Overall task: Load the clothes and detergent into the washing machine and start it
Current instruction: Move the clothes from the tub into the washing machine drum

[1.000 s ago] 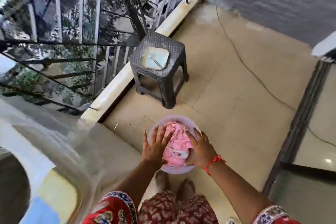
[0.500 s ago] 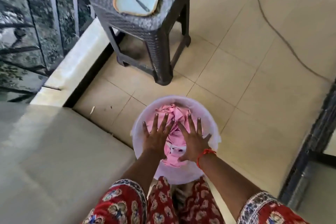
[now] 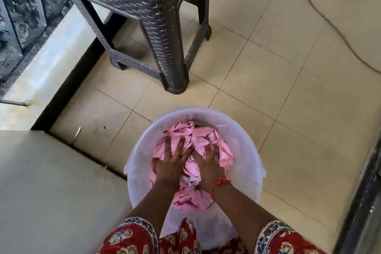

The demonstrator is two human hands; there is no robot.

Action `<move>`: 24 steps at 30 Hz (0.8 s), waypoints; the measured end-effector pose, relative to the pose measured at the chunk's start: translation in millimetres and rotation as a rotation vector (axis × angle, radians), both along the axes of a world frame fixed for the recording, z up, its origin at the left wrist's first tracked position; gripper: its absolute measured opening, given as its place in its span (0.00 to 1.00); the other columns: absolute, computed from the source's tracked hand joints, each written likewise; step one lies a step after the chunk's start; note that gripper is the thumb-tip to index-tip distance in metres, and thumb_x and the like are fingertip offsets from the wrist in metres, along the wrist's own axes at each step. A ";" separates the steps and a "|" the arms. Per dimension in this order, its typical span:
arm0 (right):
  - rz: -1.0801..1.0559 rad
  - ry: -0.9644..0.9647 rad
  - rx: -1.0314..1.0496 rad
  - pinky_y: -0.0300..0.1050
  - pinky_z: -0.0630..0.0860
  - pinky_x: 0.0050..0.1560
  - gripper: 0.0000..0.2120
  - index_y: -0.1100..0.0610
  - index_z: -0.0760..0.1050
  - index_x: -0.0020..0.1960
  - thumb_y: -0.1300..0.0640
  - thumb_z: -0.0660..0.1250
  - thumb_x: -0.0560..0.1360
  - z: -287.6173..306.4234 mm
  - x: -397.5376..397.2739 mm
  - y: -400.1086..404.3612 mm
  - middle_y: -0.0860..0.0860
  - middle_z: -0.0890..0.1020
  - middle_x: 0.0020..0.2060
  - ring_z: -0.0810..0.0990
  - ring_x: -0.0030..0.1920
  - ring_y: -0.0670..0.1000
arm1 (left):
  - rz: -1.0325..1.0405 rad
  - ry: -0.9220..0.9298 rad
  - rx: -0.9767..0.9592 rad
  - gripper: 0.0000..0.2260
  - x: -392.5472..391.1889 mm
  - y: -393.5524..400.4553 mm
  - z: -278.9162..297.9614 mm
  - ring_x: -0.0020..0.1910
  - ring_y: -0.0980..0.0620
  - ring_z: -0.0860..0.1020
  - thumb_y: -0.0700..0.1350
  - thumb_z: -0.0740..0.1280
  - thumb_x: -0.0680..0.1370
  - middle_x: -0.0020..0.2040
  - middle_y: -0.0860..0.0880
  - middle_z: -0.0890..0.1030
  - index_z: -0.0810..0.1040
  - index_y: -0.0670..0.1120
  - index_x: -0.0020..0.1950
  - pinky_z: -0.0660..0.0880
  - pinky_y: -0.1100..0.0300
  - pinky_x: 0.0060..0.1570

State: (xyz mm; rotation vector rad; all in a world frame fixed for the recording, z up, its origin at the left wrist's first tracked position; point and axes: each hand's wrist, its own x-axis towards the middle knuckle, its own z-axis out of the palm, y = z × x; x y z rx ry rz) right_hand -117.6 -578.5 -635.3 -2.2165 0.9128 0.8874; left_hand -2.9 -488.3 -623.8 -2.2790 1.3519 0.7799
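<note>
**Pink clothes in the tub, both hands pressed in**

Pink clothes lie bunched in a translucent white plastic tub on the tiled floor, directly in front of you. Your left hand lies spread wide on the left side of the heap, fingers fanned and flat on the cloth. Your right hand, with a red thread bracelet at the wrist, is curled partly into the folds beside it; it looks to be gathering cloth, though you cannot tell from here how much it actually holds. The two hands nearly touch at the middle of the pile.

A dark woven-pattern stool stands just beyond the tub, its nearest leg close to the far rim. A pale flat surface fills the lower left; whether it belongs to the washing machine cannot be told.

What could go wrong from here, as a judgement:

- With one hand flat rather than gripping, you may lift only the top layer, and loose ends may trail over the rim or drop on the floor.
- The cloth looks tangled, so pulling one piece may drag the rest and tip the light tub.
- Rising quickly, you may knock your head or the bundle against the stool.
- No detergent is visible, so locate it before loading.
</note>
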 end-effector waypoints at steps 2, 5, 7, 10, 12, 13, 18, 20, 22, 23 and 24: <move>-0.029 -0.054 0.019 0.61 0.70 0.65 0.46 0.38 0.52 0.73 0.57 0.75 0.66 -3.6 7.3 -3.6 0.55 0.43 0.77 0.45 0.75 0.67 | -0.043 0.004 -0.042 0.41 8.0 2.3 -10.2 0.63 0.30 0.74 0.44 0.83 0.50 0.67 0.48 0.76 0.78 0.57 0.63 0.75 0.38 0.23; -0.008 -0.068 0.018 0.59 0.71 0.64 0.36 0.41 0.61 0.70 0.56 0.73 0.67 -1.8 13.7 -7.9 0.54 0.51 0.74 0.56 0.71 0.66 | -0.026 0.038 -0.141 0.26 11.1 -7.3 -10.4 0.64 0.28 0.71 0.42 0.79 0.61 0.65 0.46 0.77 0.81 0.54 0.58 0.77 0.37 0.26; 0.005 -0.057 0.043 0.59 0.69 0.65 0.34 0.41 0.62 0.70 0.57 0.71 0.68 7.3 16.0 -6.8 0.54 0.53 0.73 0.58 0.70 0.66 | 0.059 0.097 -0.103 0.19 9.3 -15.0 -1.2 0.73 0.31 0.57 0.42 0.65 0.76 0.73 0.49 0.66 0.74 0.54 0.66 0.78 0.36 0.43; 0.016 -0.046 0.054 0.59 0.68 0.66 0.35 0.42 0.61 0.71 0.56 0.71 0.69 42.3 16.5 -4.7 0.54 0.54 0.73 0.58 0.70 0.67 | 0.075 0.156 -0.053 0.17 12.6 -19.7 30.6 0.76 0.35 0.49 0.41 0.56 0.81 0.76 0.51 0.61 0.73 0.51 0.67 0.76 0.37 0.53; 0.015 -0.065 0.054 0.58 0.69 0.64 0.36 0.43 0.61 0.71 0.56 0.72 0.68 76.0 15.1 -5.6 0.54 0.56 0.73 0.59 0.69 0.67 | 0.097 0.186 -0.062 0.16 14.1 -20.5 61.9 0.76 0.35 0.50 0.41 0.56 0.81 0.76 0.50 0.62 0.75 0.51 0.65 0.76 0.38 0.54; 0.013 -0.083 0.052 0.57 0.70 0.63 0.35 0.44 0.62 0.71 0.57 0.72 0.68 97.3 14.5 -6.2 0.54 0.57 0.72 0.60 0.67 0.67 | 0.104 0.186 -0.087 0.15 14.8 -20.0 81.5 0.76 0.34 0.52 0.41 0.57 0.80 0.76 0.50 0.62 0.76 0.51 0.65 0.76 0.40 0.52; 0.001 -0.178 0.036 0.55 0.71 0.60 0.33 0.46 0.66 0.69 0.60 0.71 0.66 204.4 12.4 -12.7 0.54 0.60 0.69 0.65 0.63 0.67 | 0.160 0.176 -0.182 0.14 14.9 -19.7 176.6 0.74 0.35 0.54 0.46 0.59 0.80 0.74 0.53 0.65 0.78 0.53 0.63 0.77 0.45 0.50; 0.001 -0.195 0.024 0.56 0.70 0.61 0.33 0.46 0.67 0.68 0.60 0.71 0.66 245.7 13.3 -17.4 0.55 0.60 0.70 0.65 0.64 0.68 | 0.196 0.190 -0.236 0.13 15.3 -22.9 213.6 0.73 0.35 0.55 0.47 0.61 0.79 0.72 0.53 0.68 0.78 0.55 0.62 0.76 0.42 0.53; 0.014 -0.206 -0.001 0.56 0.68 0.63 0.34 0.46 0.67 0.69 0.60 0.71 0.66 291.6 14.1 -23.0 0.55 0.60 0.70 0.65 0.64 0.68 | 0.219 0.170 -0.268 0.13 15.5 -27.2 260.3 0.73 0.36 0.56 0.47 0.62 0.78 0.71 0.54 0.68 0.78 0.55 0.62 0.76 0.42 0.53; 0.022 -0.214 -0.015 0.55 0.67 0.63 0.34 0.46 0.67 0.69 0.60 0.72 0.66 317.7 14.5 -25.0 0.55 0.61 0.70 0.65 0.63 0.67 | 0.224 0.163 -0.270 0.13 14.9 -29.9 288.1 0.74 0.36 0.55 0.47 0.61 0.79 0.71 0.54 0.68 0.78 0.55 0.62 0.77 0.42 0.52; 0.041 -0.227 -0.038 0.54 0.67 0.63 0.34 0.46 0.67 0.69 0.59 0.71 0.65 341.8 15.1 -28.5 0.55 0.61 0.69 0.67 0.62 0.67 | 0.224 0.161 -0.277 0.13 15.8 -33.1 315.7 0.74 0.37 0.55 0.47 0.61 0.79 0.71 0.54 0.67 0.78 0.55 0.62 0.76 0.43 0.52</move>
